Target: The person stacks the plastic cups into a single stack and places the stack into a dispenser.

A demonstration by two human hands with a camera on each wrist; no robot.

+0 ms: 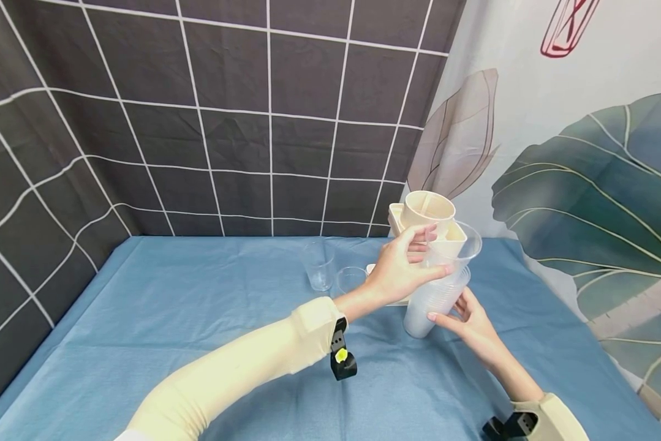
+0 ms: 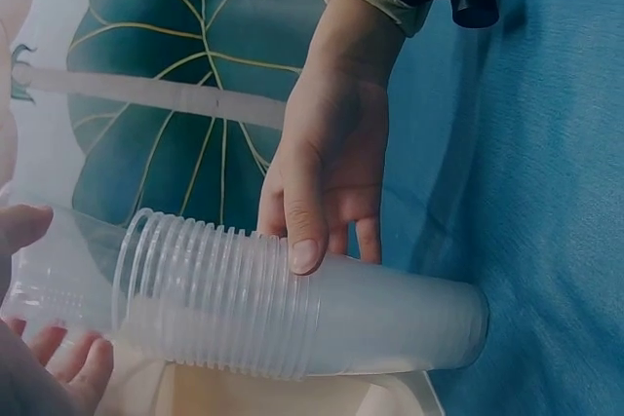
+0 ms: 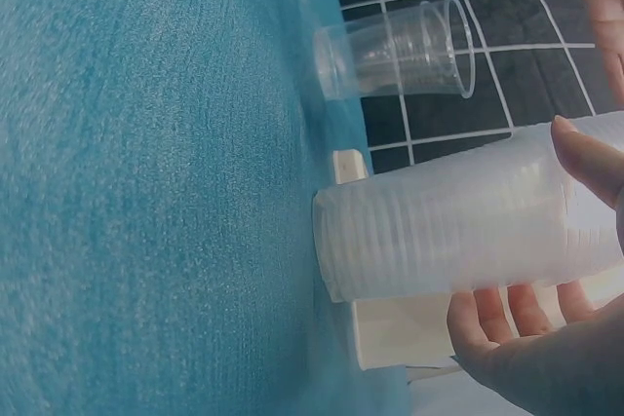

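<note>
A tall stack of clear plastic cups (image 1: 425, 313) stands slightly tilted on the blue cloth, its base touching the cloth. My right hand (image 1: 473, 327) grips the stack from the right, thumb on the near side and fingers round the far side. Above the stack, my left hand (image 1: 399, 263) holds a single clear plastic cup (image 1: 472, 245) between thumb and fingers. That cup is partly drawn out of the stack's top, as the left wrist view also shows; its lower end overlaps the nested rims (image 2: 214, 289).
Just behind the stack stands a cream plastic holder (image 1: 428, 207) with a round open top, partly hidden by the left hand. Left of it, a clear cup (image 1: 320, 272) stands upright beside another clear cup (image 1: 351, 278). Grid-patterned dark cloth (image 1: 231, 141) hangs behind the table.
</note>
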